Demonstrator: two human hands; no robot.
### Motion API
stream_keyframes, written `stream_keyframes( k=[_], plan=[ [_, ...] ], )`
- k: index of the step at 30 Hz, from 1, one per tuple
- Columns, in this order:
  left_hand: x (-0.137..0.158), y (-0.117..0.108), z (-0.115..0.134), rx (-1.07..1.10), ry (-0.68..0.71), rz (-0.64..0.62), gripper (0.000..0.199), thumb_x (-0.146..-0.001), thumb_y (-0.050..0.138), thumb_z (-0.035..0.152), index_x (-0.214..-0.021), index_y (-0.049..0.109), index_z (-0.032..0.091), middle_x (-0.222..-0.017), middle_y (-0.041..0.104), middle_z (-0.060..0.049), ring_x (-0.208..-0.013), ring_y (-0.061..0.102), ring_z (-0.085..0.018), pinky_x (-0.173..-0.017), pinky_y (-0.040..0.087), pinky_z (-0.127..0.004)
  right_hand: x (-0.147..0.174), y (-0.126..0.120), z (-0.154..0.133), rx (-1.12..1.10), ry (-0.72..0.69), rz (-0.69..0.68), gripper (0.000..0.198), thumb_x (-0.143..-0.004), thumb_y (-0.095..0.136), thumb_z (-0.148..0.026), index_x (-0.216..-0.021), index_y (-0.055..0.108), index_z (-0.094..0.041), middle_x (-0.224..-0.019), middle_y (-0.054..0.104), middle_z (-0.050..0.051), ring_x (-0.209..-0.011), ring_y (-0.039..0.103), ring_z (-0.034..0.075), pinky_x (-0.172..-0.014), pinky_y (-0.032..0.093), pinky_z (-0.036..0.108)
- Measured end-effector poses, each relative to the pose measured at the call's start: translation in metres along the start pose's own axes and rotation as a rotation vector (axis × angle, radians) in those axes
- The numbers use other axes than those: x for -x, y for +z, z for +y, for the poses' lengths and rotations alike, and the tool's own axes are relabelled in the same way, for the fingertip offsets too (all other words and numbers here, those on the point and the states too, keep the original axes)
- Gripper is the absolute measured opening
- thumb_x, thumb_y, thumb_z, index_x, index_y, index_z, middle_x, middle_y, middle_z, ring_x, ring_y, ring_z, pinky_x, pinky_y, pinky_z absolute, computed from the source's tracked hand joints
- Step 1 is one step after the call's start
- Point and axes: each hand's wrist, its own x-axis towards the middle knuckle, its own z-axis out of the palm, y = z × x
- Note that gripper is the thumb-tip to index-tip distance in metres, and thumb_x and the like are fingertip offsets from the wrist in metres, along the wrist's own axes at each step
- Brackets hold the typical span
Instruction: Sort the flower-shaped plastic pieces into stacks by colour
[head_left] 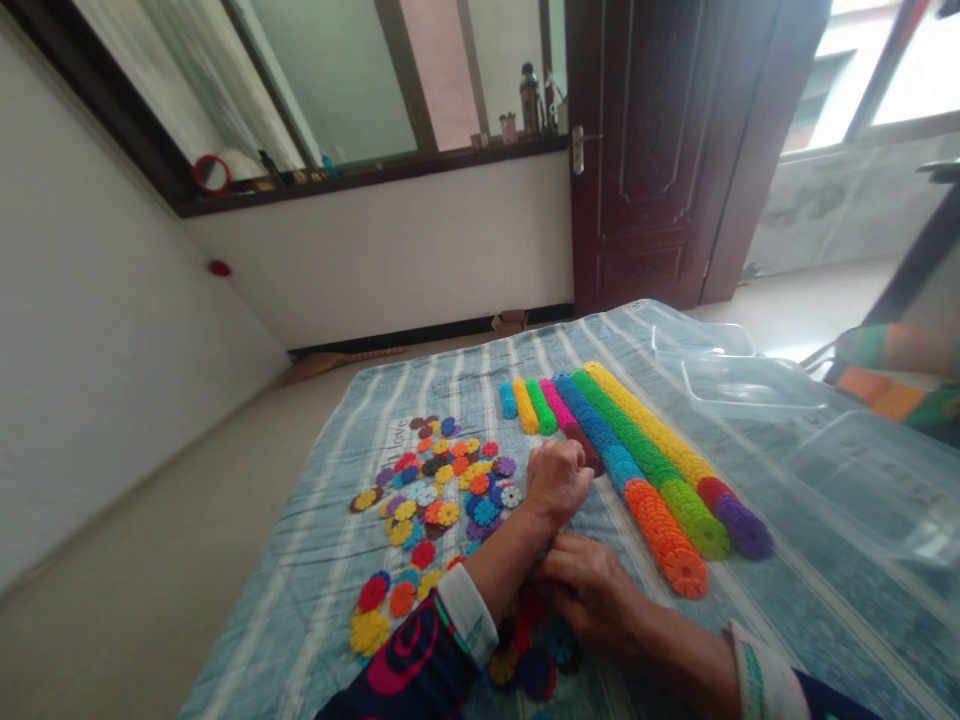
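Note:
My left hand (556, 482) is curled into a fist at the maroon near end of a pink row of stacked plastic discs (561, 408), fingertips pinching that end. My right hand (594, 592) lies palm down just behind it, over several loose discs (525, 665), with its fingers hidden under my left forearm. Long disc rows lie side by side to the right: blue into orange (660, 530), green (645, 455), and yellow into red and purple (739, 522). Short blue, yellow and green rows (525, 405) lie at the far end.
Many loose coloured discs (442, 490) are spread on the striped blue cloth (322, 600) to the left. Clear plastic boxes (877, 480) and a lid (701, 340) sit on the right. Beyond are a dark door (645, 150) and a white wall.

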Motion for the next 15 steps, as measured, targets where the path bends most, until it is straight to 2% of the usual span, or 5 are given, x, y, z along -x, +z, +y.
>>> stream_keyframes(
  k=[4, 9, 11, 15],
  plan=[
    [0.021, -0.011, -0.024, -0.045, 0.004, 0.044, 0.007, -0.082, 0.061, 0.018, -0.075, 0.064, 0.019, -0.080, 0.070, -0.005, -0.088, 0.063, -0.022, -0.082, 0.044, -0.033, 0.004, -0.001, 0.001, 0.053, -0.009, -0.032, 0.020, -0.092, 0.050, -0.012, -0.084, 0.066, -0.019, -0.077, 0.064, 0.004, -0.070, 0.059, 0.017, -0.062, 0.043, 0.026],
    [0.069, -0.043, -0.078, -0.156, -0.067, 0.126, 0.015, -0.083, 0.054, 0.011, -0.084, 0.067, 0.019, -0.091, 0.073, -0.007, -0.095, 0.065, -0.023, -0.090, 0.047, -0.036, 0.007, -0.003, 0.000, 0.095, 0.003, -0.080, 0.019, -0.094, 0.050, -0.014, -0.084, 0.066, -0.020, -0.075, 0.062, 0.002, -0.070, 0.059, 0.016, -0.061, 0.041, 0.026],
    [0.089, -0.053, -0.097, -0.205, -0.120, 0.167, 0.017, -0.083, 0.055, 0.011, -0.092, 0.068, 0.018, -0.101, 0.074, -0.009, -0.103, 0.064, -0.025, -0.095, 0.047, -0.040, 0.007, -0.003, 0.000, 0.107, 0.004, -0.081, 0.019, -0.095, 0.050, -0.015, -0.084, 0.066, -0.020, -0.073, 0.061, 0.002, -0.069, 0.058, 0.016, -0.060, 0.041, 0.026],
    [0.125, -0.054, -0.109, -0.277, -0.168, 0.160, 0.023, -0.086, 0.054, 0.014, -0.104, 0.067, 0.019, -0.118, 0.071, -0.011, -0.117, 0.062, -0.028, -0.106, 0.043, -0.049, 0.009, -0.003, 0.001, 0.130, 0.008, -0.075, 0.022, -0.097, 0.048, -0.016, -0.082, 0.065, -0.020, -0.071, 0.059, 0.002, -0.066, 0.057, 0.016, -0.058, 0.041, 0.026]
  ],
)
